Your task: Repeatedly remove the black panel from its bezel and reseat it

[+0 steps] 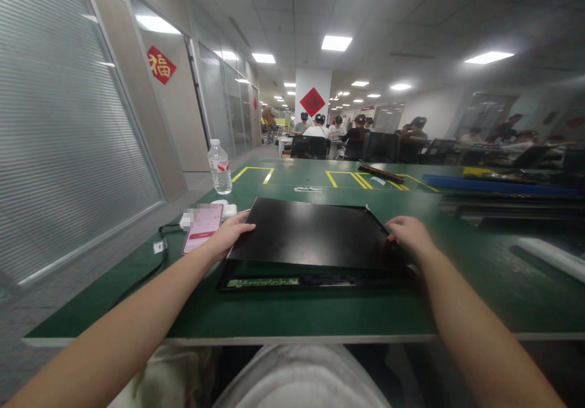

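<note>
A glossy black display panel (311, 231) lies tilted over a thin black frame (356, 281) on the green table in front of me. My left hand (234, 231) grips the panel's left edge, thumb on top and the other fingers hidden beneath. At the right edge, my right hand (409, 235) is closed with its fingertips pinching the rim; whether it also holds the frame there is hard to see. Along the frame's near side, a green circuit board strip (262, 282) shows below the panel.
Beside my left hand lie a phone (204, 228) and a dark cable (158, 261); a water bottle (220, 167) stands behind them. Blurred long blue (503, 185) and white (555, 258) pieces lie right. A dark strip (381, 172) rests farther back. People sit at distant tables.
</note>
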Available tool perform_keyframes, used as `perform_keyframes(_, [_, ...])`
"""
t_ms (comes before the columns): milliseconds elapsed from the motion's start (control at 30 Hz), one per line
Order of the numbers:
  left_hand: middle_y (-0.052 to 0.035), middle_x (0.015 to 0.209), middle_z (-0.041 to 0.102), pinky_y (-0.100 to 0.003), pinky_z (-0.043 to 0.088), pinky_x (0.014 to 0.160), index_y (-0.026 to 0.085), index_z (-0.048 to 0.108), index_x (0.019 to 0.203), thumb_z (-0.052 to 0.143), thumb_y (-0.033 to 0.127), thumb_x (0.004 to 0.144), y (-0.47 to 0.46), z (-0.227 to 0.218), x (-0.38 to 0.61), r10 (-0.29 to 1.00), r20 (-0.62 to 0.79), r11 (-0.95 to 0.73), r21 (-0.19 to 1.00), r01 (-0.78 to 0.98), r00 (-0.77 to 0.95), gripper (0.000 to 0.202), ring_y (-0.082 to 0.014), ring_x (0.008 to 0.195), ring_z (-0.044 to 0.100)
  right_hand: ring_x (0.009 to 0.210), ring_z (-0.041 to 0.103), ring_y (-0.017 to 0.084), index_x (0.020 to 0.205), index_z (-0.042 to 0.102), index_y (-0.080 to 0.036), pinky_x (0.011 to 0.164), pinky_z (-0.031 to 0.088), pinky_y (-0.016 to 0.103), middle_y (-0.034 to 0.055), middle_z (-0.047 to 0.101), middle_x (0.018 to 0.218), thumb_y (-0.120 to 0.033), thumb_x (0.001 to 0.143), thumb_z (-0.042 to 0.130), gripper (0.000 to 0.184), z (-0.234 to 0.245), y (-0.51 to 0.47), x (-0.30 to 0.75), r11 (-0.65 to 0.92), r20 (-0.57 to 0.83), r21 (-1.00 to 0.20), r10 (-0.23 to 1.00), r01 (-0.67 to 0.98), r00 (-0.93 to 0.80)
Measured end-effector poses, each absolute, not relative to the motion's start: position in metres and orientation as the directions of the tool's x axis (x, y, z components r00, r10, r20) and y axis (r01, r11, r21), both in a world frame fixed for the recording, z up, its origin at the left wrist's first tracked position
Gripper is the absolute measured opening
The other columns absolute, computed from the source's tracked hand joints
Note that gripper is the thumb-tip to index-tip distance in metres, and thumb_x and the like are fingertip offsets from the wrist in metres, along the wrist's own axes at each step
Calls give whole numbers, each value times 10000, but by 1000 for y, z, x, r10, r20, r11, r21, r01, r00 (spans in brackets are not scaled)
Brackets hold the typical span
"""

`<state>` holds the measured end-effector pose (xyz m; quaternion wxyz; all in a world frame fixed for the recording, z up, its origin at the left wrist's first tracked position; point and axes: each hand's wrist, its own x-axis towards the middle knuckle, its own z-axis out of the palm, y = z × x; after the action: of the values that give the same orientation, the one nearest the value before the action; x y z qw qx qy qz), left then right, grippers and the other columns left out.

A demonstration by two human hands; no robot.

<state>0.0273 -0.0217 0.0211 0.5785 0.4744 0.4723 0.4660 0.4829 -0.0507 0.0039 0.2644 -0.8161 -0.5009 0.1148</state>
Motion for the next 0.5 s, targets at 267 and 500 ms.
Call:
perform_keyframes(267, [-41, 830, 788, -313, 585, 657, 185, 627, 1244, 699, 94, 647, -18, 14, 24, 973, -91, 124, 982, -145, 213, 608, -231, 693, 748, 531, 626, 146, 1005, 726, -181, 565, 449, 255, 32, 735, 688, -279, 791, 527, 307, 1, -49, 485, -338, 69, -543, 894, 769, 442])
perform_keyframes(500, [-47, 822, 784, -326, 583, 629, 191, 599, 1283, 702, 111, 647, -13, 9, 22, 968, -97, 130, 983, -132, 230, 650, -236, 653, 742, 528, 632, 139, 1012, 720, -172, 560, 458, 241, 41, 739, 707, -282, 788, 545, 305, 1, -48, 486, -347, 50, -574, 889, 741, 455])
